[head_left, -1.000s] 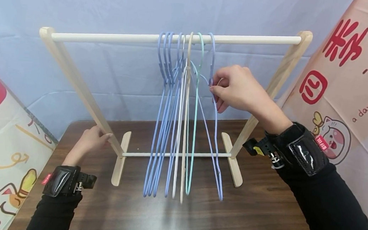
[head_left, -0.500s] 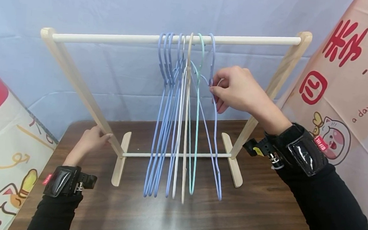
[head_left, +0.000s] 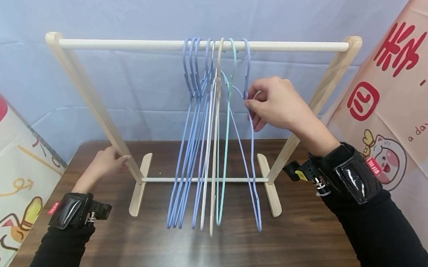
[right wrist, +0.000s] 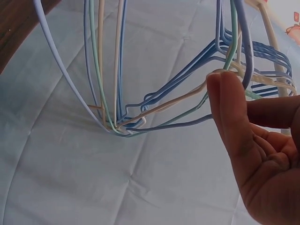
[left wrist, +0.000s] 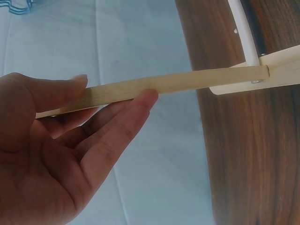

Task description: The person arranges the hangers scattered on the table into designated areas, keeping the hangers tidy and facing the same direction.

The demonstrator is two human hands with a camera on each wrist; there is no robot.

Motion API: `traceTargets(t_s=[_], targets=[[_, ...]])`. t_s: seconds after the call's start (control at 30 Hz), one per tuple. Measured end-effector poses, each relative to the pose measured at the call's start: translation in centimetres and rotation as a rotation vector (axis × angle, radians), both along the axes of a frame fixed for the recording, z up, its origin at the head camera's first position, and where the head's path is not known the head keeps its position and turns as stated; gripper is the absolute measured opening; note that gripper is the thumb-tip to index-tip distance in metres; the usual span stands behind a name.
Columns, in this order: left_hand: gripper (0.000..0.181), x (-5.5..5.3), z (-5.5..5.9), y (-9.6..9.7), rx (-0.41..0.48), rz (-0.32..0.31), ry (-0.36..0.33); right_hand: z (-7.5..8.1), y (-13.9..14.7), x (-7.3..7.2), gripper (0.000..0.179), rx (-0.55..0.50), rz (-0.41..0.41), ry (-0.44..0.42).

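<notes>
My right hand (head_left: 276,101) pinches a periwinkle-blue clothes hanger (head_left: 252,144) at its neck, just under the hook. That hook sits over the white top rail (head_left: 298,46) of a small garment rack. In the right wrist view, fingertips (right wrist: 225,93) are at the hanger's neck, partly hiding it. To its left hang a mint-green hanger (head_left: 226,151), a beige hanger (head_left: 217,109), a white hanger (head_left: 205,182) and several blue hangers (head_left: 182,148). My left hand (head_left: 105,164) holds the rack's left wooden post (left wrist: 178,82) low down, thumb on one side and fingers on the other.
The rack stands on a brown wooden table (head_left: 153,253), on two wooden feet (head_left: 274,199). A thin white lower bar (head_left: 158,179) joins the posts. Pale blue cloth (head_left: 133,4) hangs behind, with printed cloths (head_left: 395,100) at both sides.
The lower end of the held blue hanger has swung slightly right. The mint-green hanger's bottom swayed right, then back left. Both hands stay in place.
</notes>
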State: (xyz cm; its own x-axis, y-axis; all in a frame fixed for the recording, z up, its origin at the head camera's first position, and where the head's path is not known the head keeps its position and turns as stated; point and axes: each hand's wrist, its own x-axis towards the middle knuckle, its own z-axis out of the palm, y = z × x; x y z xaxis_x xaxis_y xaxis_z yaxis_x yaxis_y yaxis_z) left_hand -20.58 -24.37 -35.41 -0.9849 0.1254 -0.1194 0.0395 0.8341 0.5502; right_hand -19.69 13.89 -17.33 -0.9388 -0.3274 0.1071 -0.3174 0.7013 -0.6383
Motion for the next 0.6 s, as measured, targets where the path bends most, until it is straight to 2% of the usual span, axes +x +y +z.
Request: traceTargets(t_s=[0.6], targets=[[0.037, -0.04, -0.01, 0.02, 0.000, 0.005, -0.018, -0.10, 0.24, -0.08, 0.010, -0.028, -0.007, -0.021]])
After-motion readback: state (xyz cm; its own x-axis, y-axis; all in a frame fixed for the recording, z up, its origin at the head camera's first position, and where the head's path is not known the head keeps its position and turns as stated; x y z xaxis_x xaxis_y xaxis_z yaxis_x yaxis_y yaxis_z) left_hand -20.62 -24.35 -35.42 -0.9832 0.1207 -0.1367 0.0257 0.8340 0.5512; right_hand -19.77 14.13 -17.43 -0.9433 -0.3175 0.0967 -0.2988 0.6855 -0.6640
